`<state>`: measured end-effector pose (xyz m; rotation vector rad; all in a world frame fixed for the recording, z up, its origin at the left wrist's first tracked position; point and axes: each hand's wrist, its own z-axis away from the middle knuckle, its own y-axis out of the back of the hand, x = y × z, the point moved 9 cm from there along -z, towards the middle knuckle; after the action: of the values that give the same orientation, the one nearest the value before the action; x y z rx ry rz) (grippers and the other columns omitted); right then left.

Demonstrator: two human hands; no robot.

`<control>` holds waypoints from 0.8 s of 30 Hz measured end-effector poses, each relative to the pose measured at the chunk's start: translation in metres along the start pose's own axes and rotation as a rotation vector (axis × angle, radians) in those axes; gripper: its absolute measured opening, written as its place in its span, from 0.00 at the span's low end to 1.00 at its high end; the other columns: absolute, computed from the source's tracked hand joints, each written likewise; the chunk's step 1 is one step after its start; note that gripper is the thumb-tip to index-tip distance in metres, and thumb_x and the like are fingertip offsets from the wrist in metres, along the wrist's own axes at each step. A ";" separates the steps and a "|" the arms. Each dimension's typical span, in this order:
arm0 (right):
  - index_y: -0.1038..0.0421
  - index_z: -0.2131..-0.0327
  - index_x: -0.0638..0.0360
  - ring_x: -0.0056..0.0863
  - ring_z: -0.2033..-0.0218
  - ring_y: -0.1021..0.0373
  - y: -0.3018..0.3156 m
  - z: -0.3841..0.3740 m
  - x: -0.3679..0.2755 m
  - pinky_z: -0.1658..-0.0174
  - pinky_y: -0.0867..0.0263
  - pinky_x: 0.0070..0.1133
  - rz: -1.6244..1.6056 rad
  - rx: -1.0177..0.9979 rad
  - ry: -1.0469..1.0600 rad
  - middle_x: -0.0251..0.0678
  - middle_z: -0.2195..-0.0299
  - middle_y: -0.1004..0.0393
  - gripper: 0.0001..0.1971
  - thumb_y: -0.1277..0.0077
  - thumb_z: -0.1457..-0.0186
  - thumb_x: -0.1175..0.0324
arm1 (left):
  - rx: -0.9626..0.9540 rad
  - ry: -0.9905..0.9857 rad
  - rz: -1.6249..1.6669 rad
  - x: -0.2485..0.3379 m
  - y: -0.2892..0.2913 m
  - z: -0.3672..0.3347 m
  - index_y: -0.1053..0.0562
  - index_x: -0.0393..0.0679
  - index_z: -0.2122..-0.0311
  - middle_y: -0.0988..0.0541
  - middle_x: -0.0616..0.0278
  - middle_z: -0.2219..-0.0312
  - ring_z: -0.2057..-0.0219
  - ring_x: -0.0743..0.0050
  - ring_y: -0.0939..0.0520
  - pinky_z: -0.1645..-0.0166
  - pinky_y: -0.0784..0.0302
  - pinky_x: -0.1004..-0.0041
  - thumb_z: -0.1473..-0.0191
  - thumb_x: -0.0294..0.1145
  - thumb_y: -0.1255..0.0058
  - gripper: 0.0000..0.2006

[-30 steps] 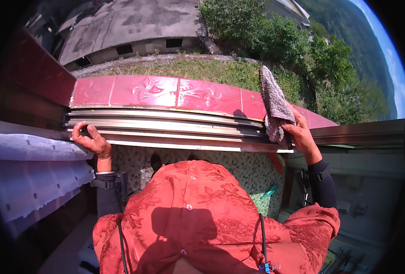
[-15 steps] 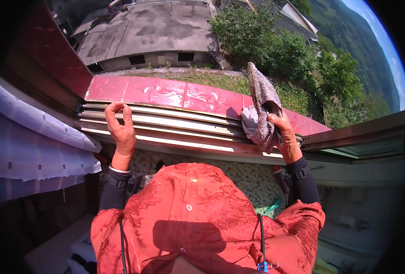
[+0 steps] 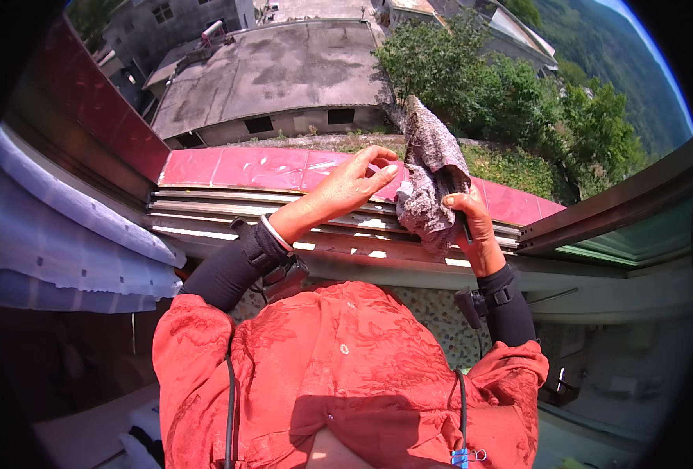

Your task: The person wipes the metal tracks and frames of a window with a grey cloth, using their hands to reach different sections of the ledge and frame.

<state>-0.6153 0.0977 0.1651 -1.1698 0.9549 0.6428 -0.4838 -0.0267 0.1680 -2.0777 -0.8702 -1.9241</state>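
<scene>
A crumpled grey-brown cloth (image 3: 434, 176) stands up above the window ledge, its tip pointing away from me. My right hand (image 3: 478, 227) grips its lower right side, thumb laid across the fabric. A small part of something dark and slim shows beside the palm; its kind is hidden. Just left of the cloth is my left hand (image 3: 350, 187), palm turned toward it, fingers bent and apart from the thumb, with nothing in them. Beneath both hands run the metal window tracks (image 3: 284, 209) and the red tiled outer sill (image 3: 256, 168).
A blue-white curtain (image 3: 65, 234) hangs at the left. On the right stands a window sash (image 3: 620, 211) with greenish glass. Beyond the sill, the view drops to a grey flat roof (image 3: 276, 70) and trees (image 3: 510, 102). Pebble-patterned flooring (image 3: 432, 313) lies below.
My left hand has swung right and outward, from over the left tracks to beside the cloth. My right hand and the cloth have shifted slightly left. The view has tilted a little.
</scene>
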 end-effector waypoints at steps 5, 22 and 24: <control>0.35 0.52 0.65 0.19 0.71 0.29 0.024 0.000 0.002 0.63 0.28 0.21 -0.133 0.052 0.006 0.31 0.70 0.27 0.24 0.50 0.57 0.76 | -0.106 0.169 0.402 -0.009 -0.036 -0.033 0.33 0.40 0.44 0.24 0.67 0.59 0.60 0.80 0.25 0.58 0.28 0.75 0.37 0.38 0.51 0.20; 0.35 0.44 0.67 0.17 0.62 0.29 0.109 -0.003 -0.022 0.60 0.32 0.17 1.245 0.103 0.401 0.36 0.59 0.25 0.22 0.50 0.42 0.75 | 0.177 0.090 0.383 -0.003 -0.022 -0.081 0.29 0.44 0.60 0.24 0.72 0.67 0.66 0.89 0.27 0.60 0.30 0.82 0.35 0.36 0.53 0.07; 0.35 0.45 0.67 0.22 0.63 0.27 0.117 -0.004 -0.027 0.59 0.32 0.20 0.902 0.122 0.378 0.38 0.63 0.23 0.21 0.50 0.43 0.75 | 0.197 0.076 0.312 -0.011 -0.013 -0.087 0.28 0.42 0.59 0.24 0.72 0.66 0.65 0.89 0.26 0.58 0.30 0.83 0.35 0.35 0.54 0.08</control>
<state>-0.7266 0.1293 0.1338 -0.7161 1.8492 1.0682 -0.5642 -0.0630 0.1665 -1.8843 -0.6445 -1.6707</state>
